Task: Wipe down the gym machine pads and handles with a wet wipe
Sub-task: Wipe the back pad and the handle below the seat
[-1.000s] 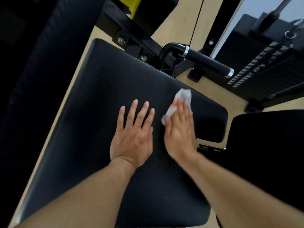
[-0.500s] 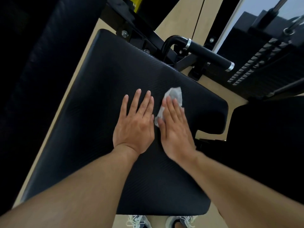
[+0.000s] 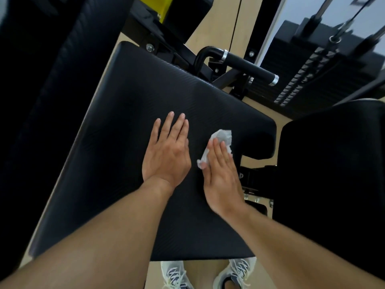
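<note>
A large black ribbed seat pad fills the middle of the view. My left hand lies flat on it, palm down, fingers together and holding nothing. Just to its right, my right hand presses a crumpled white wet wipe flat against the pad near its right edge; the wipe sticks out beyond my fingertips. Beyond the pad's far edge juts a black handle with chrome rings.
A tall black back pad stands at the left. Another black pad sits at the right, with a metal bracket between the pads. A weight stack rises at the upper right. My white sneakers stand on the wooden floor below.
My right hand slid the wipe left and toward me over the pad, then back right toward the pad's edge. My left hand stayed flat in place. The camera tilted down, showing my shoes.
</note>
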A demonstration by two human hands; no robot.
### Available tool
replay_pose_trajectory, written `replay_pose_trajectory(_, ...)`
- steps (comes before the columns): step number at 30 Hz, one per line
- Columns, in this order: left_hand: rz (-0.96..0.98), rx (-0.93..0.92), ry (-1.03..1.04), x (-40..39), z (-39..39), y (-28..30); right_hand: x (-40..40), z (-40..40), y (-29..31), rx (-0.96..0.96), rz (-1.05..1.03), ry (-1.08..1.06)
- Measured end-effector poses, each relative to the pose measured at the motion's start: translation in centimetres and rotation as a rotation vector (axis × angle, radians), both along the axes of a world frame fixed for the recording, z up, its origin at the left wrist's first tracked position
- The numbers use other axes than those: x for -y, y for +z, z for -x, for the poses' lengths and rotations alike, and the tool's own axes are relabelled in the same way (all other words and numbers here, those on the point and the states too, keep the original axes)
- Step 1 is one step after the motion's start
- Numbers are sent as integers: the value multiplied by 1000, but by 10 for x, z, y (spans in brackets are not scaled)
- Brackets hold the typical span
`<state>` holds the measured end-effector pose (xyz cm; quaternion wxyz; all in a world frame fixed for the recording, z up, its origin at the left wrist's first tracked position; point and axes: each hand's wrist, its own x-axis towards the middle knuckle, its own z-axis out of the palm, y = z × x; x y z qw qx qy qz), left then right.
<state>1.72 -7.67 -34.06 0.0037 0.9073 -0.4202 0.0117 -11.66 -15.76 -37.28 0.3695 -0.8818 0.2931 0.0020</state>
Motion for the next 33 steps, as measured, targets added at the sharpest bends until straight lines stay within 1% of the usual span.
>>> replay_pose_trajectory(3,36,-76,67,-11,17,0,47,-46,8,-95,-45,-46)
replay_pose_trajectory(5,-13,-69,-7,-42,46,7,51,-48,19,-148,-46,-71)
replay_pose_trajectory(6,-45,-68,-36,-56,54,3,49,-48,17,-140,-44,-63)
replay_pose_trajectory(8,-90,-40,-46,-83,66,1,20,-30,8,-42,5,-33)
replay_pose_trajectory(10,-111,-5,45,-98,72,4,-24,9,5,78,52,21)
replay_pose_trajectory(12,-93,-8,154,-105,78,7,-69,56,3,108,13,73)
replay_pose_trajectory(14,-91,-14,173,-107,81,7,-101,93,0,109,-30,96)
replay_pose_trajectory(16,-91,-23,167,-106,81,6,-109,103,-5,118,-32,52)
replay_pose_trajectory(20,-86,-20,174,-105,82,6,-84,63,-9,151,-8,-38)
replay_pose_trajectory(24,-93,2,164,-103,82,5,-5,-22,1,85,-5,-65)
replay_pose_trajectory(25,-105,8,165,-103,81,5,8,-39,3,83,-13,-50)
replay_pose_trajectory(27,-115,10,170,-104,82,5,5,-48,5,141,24,8)
replay_pose_trajectory(30,-105,-3,170,-104,83,6,-43,7,0,234,164,201)
replay_pose_trajectory(32,-121,-5,174,-104,83,7,-63,53,-1,207,168,334)
replay_pose_trajectory(33,-125,-6,175,-104,83,7,-60,63,-1,196,156,371)
